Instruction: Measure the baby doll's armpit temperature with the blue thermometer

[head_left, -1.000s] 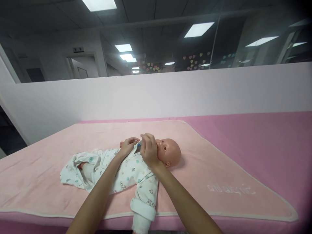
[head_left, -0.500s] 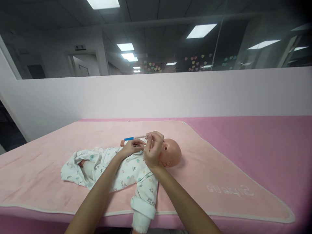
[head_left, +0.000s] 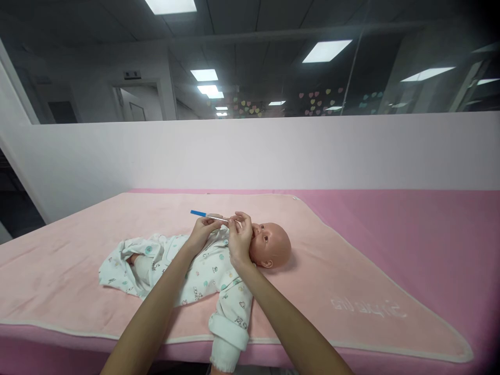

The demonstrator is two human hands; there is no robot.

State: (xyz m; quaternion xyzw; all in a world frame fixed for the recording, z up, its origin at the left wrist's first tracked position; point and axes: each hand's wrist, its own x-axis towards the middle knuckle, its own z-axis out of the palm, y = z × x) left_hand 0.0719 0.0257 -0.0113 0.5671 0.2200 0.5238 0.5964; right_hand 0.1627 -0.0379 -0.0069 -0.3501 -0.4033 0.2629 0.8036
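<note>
A thin thermometer with a blue end (head_left: 198,213) is held level across the doll's chest in the head view. My left hand (head_left: 203,232) pinches it near the blue part. Closed around its other end, my right hand (head_left: 240,237) hides the tip beside the doll's chin. The baby doll (head_left: 273,245) lies on its back, head to the right, in a white printed outfit (head_left: 207,273). One of its sleeves (head_left: 230,325) hangs towards the near edge, and its lower legs are partly covered by the cloth.
A peach-pink mat (head_left: 312,291) with a pale border lies under the doll, on a pink padded surface (head_left: 441,224). Behind stands a low white wall (head_left: 273,153) topped by a glass window (head_left: 250,62) with heart stickers.
My left hand has risen off the doll's chest and taken hold of the thermometer. My right hand has turned, and the blue end has moved up and left.
</note>
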